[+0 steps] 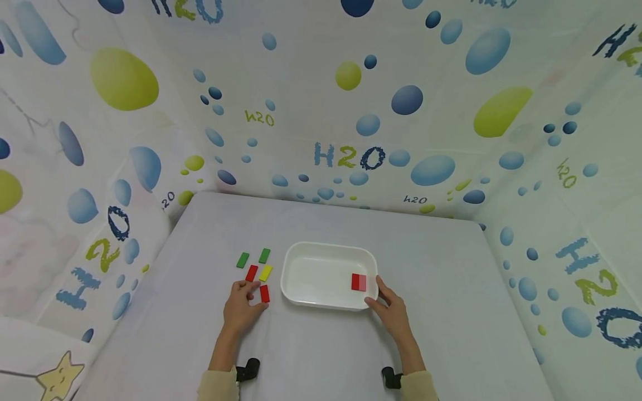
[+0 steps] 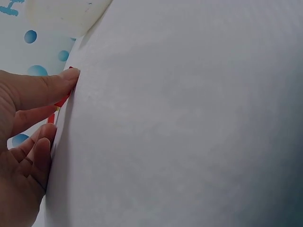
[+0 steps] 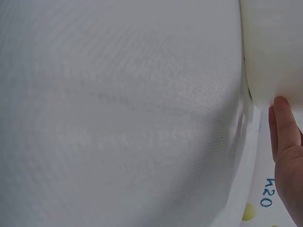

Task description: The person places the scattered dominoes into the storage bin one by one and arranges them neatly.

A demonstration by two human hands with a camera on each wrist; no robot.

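On the left, my left hand (image 1: 239, 312) has thumb and index finger at opposite ends of a small flat red block (image 1: 264, 294), pinching it at the table. In the left wrist view, the thumb tip covers part of that red block (image 2: 64, 100). My right hand (image 1: 393, 312) holds the right end of a white rectangular tray (image 1: 321, 303), thumb at the near corner and fingers along the side. Its fingers touch the tray's outer wall (image 3: 274, 56) in the right wrist view. Inside the tray lies a red block (image 1: 355, 282) beside a paler red patch, perhaps its reflection.
Beyond the left hand lie another red block (image 1: 252, 273), a yellow block (image 1: 266, 273) and two green blocks (image 1: 243, 260), left of the tray. A white cloth covers the table (image 1: 331, 356). Patterned curtains (image 1: 301, 100) stand behind and at both sides.
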